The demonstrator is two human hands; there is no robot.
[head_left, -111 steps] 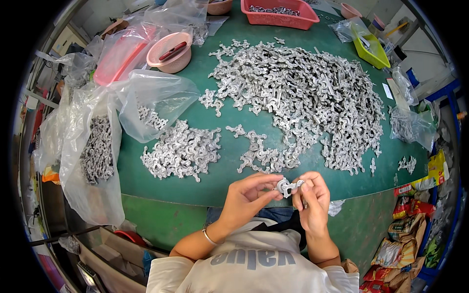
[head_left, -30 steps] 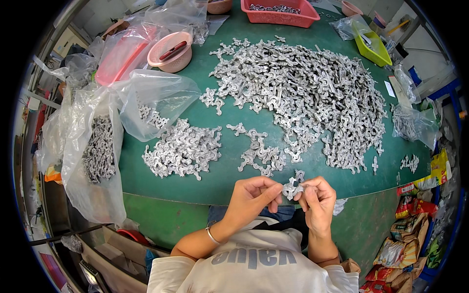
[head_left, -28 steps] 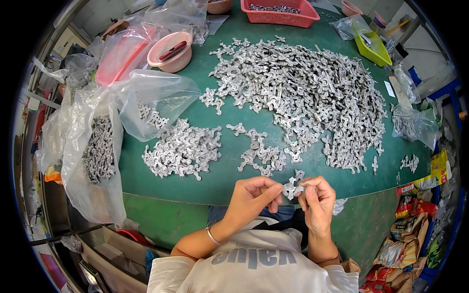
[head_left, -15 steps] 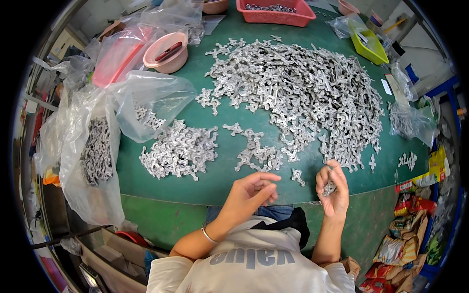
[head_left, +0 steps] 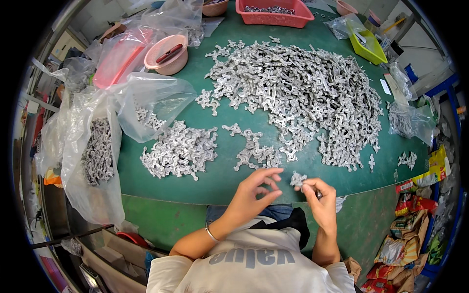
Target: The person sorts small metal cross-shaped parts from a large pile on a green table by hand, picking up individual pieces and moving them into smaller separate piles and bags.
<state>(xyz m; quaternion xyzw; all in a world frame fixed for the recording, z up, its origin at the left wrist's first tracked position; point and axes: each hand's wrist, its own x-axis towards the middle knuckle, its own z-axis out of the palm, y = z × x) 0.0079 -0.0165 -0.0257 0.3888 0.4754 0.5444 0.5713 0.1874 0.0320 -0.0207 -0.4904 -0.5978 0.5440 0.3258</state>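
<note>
Between the thumb and fingertips of my right hand is a small grey metal casting with rounded lobes. Something dark shows among the curled fingers of that hand; its kind is not clear. Across from it, my left hand is empty, thumb and fingers apart. A loose cluster of similar castings lies just beyond my left hand. A large heap of them covers the far middle and right of the green table, with a smaller pile to the left.
Clear plastic bags, one holding castings, stand at the left. A pink bowl carries a red-handled tool. Farther off are a red tray of rings and a yellow-green tray. Food packets crowd the lower right.
My right hand has moved left toward my left hand, now pinching a casting at its fingertips. The single casting that lay between my hands is gone from the table. My left hand has opened slightly.
</note>
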